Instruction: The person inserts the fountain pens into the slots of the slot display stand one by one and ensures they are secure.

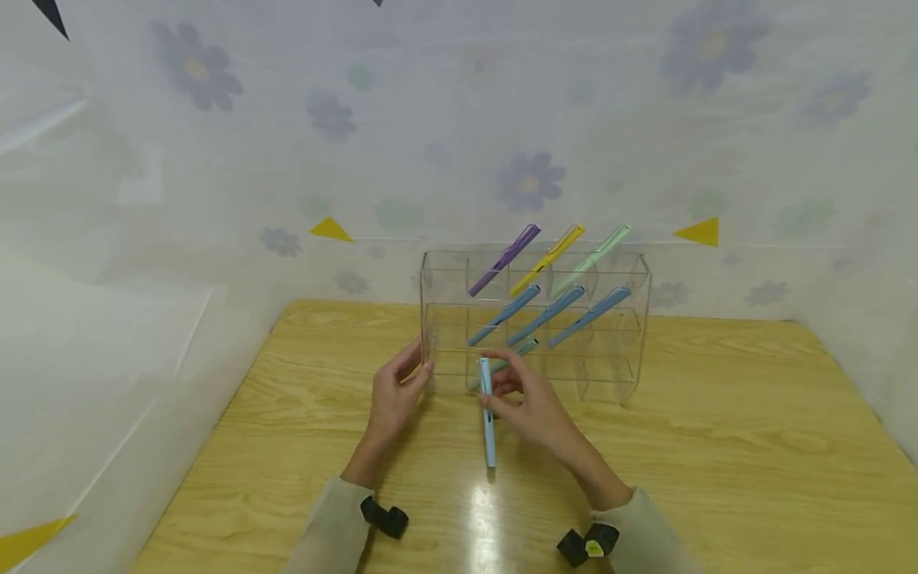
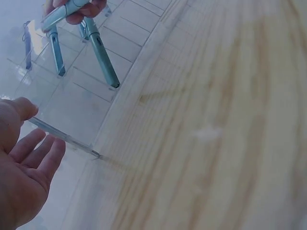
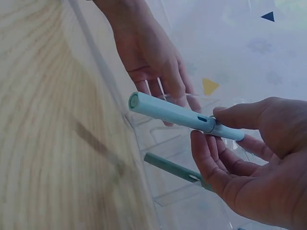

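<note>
My right hand (image 1: 527, 402) pinches a light blue pen (image 1: 489, 430) between thumb and fingers, in front of the clear pen rack (image 1: 643, 279). The right wrist view shows this pen (image 3: 168, 114) tilted, its clip side under the thumb. Behind it, a teal-green pen (image 3: 168, 165) lies in the rack's lowest tier. At the rack's left end, my left hand (image 1: 394, 395) holds the side panel, thumb on one face and fingers on the other, as the left wrist view shows. Three blue pens (image 1: 548, 315) lean in the middle tier.
On the top tier lean a purple pen (image 1: 505, 259), a yellow pen (image 1: 548, 259) and a mint green pen (image 1: 594, 257). The rack stands on a wood-grain table (image 1: 717, 446). Behind it hangs a flowered curtain (image 1: 430, 119) with yellow triangles.
</note>
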Demonstrator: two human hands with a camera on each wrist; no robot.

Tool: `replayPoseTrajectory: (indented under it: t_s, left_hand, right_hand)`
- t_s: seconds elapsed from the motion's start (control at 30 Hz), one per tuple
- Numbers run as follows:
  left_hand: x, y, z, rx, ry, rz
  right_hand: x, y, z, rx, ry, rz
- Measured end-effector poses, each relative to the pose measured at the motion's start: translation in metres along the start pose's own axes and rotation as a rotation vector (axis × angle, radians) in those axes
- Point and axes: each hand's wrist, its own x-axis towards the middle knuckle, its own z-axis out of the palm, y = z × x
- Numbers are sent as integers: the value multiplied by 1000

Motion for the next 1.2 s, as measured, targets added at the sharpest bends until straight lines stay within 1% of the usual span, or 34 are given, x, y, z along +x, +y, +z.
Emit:
replayPoseTrajectory:
  t_s: [0.1, 0.23, 0.43, 0.53, 0.8, 1.03, 1.2]
  left_hand:
    - [0, 1, -1, 5, -5, 7]
    - [0, 1, -2, 8, -8, -2]
    - [1, 4, -2, 18, 1, -7]
    - [1, 5, -3, 21, -4, -8]
    - [-1, 5, -3, 15, -9, -1]
    - [0, 4, -1, -2, -10, 4]
    - [0, 2, 0, -17, -8, -3]
  right_hand:
    - [-1, -2, -8, 32, 40, -15]
    - [-3, -4, -19, 68, 78, -20]
    - [-3, -9, -37, 93, 131, -95]
    - [-4, -13, -46, 87, 184, -116]
    - [-7, -21, -65, 74, 369, -177]
    - [-10, -25, -80, 75, 532, -188]
    - [-9, -22, -90, 103, 590, -195]
